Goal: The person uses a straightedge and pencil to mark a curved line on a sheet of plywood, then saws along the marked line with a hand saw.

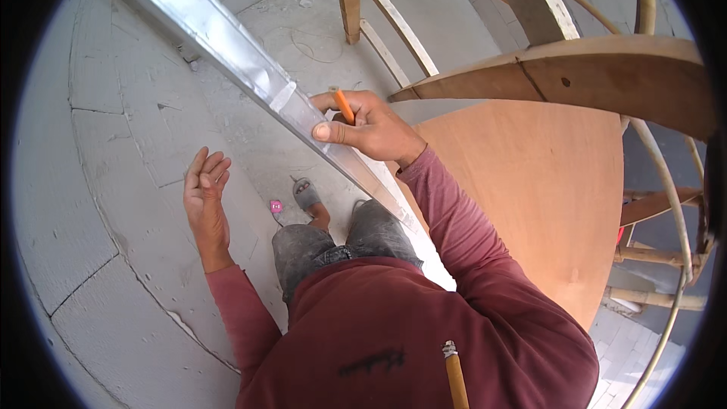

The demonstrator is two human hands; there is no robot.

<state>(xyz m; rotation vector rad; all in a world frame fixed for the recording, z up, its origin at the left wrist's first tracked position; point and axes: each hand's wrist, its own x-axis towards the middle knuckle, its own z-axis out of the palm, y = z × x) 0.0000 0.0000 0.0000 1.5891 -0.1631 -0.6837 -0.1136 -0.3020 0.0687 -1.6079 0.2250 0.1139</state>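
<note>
A shiny metal bar (235, 49) slants from the upper left down past centre.
From here I see the right hand (367, 127) gripping it mid-frame, an orange stick (344, 107) between its fingers; the left hand (207, 201), loosely open, is raised before the grey block wall (91, 197) at left.

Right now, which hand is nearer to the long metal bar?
Right: the right hand holds the long metal bar, thumb on top; the left hand is apart from it, to its left.
</note>
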